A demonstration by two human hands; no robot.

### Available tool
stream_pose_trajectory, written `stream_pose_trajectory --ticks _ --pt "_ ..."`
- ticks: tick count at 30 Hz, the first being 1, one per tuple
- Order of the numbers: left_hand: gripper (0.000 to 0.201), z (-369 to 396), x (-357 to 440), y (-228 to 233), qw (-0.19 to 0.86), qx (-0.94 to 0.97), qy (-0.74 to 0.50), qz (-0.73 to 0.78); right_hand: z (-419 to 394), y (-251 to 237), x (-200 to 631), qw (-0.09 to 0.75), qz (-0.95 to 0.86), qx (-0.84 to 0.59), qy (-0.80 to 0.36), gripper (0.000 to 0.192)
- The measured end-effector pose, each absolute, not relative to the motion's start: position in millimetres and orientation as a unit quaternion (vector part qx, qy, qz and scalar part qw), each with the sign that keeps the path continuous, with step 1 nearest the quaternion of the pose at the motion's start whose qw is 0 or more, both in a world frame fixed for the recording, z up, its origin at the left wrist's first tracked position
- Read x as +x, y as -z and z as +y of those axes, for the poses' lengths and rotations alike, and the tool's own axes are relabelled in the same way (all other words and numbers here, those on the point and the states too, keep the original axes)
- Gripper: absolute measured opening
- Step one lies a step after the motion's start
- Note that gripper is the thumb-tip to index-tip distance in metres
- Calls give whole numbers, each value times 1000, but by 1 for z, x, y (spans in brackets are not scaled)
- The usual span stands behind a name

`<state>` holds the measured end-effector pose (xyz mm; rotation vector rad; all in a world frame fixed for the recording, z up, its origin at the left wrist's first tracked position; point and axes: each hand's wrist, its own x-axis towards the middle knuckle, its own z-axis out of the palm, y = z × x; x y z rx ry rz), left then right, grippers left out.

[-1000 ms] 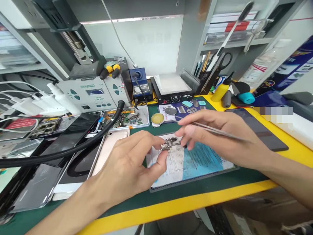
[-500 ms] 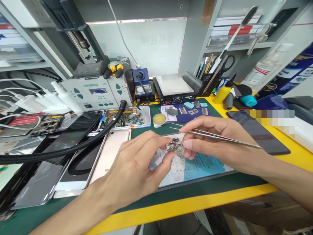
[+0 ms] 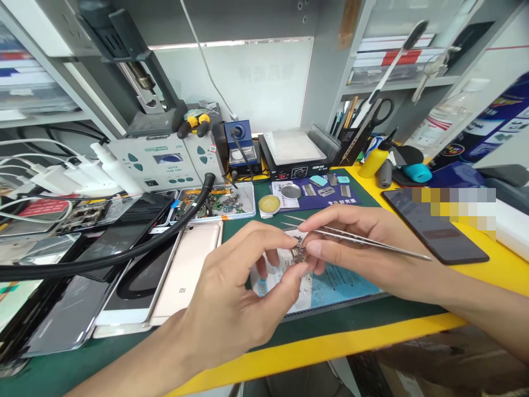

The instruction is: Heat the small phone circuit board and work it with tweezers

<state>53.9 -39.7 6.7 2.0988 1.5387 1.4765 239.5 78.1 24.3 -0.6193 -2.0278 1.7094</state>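
Note:
Between the thumb and fingertips of my left hand (image 3: 243, 286) is a small metallic circuit board (image 3: 297, 253), partly hidden by the fingers. My right hand (image 3: 363, 242) meets it from the right, its thumb and a fingertip at the board's edge. Metal tweezers (image 3: 363, 239) lie across that same hand, tucked under the forefinger, with their thin tips pointing left past the board. Beneath both hands is a booklet (image 3: 347, 284) with a white and blue cover, lying on the green mat.
Phones (image 3: 194, 248) and a thick black hose (image 3: 182, 220) take up the left side. Behind stand a tray of small parts (image 3: 248, 201), a flux tin (image 3: 269, 204), a hot-air station (image 3: 165, 160) and a heating plate (image 3: 300, 171). A dark phone (image 3: 438, 226) lies at right.
The board has turned in my fingers and moved slightly right, with my left hand moving along. My right hand and the tweezers have dropped slightly, and the view has shifted a little.

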Motion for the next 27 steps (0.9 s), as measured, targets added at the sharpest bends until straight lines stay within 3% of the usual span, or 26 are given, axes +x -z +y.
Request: stream_pose_trajectory --ticks 5,10,16,22,27 --pt "21 -40 64 -5 125 643 -526 543 77 -24 238 223 -733 -220 -604 15" --pt "14 -39 57 -6 44 617 -492 613 80 -25 238 311 -713 -212 -592 18" --pt "13 -35 50 -6 -96 673 -459 572 76 -27 239 346 -716 -168 -583 18" --pt "12 -36 51 0 -120 686 -446 563 73 -26 241 354 -763 -193 -506 13" --pt "15 -37 49 2 -124 685 -441 567 74 -23 247 355 -817 -176 -419 21"
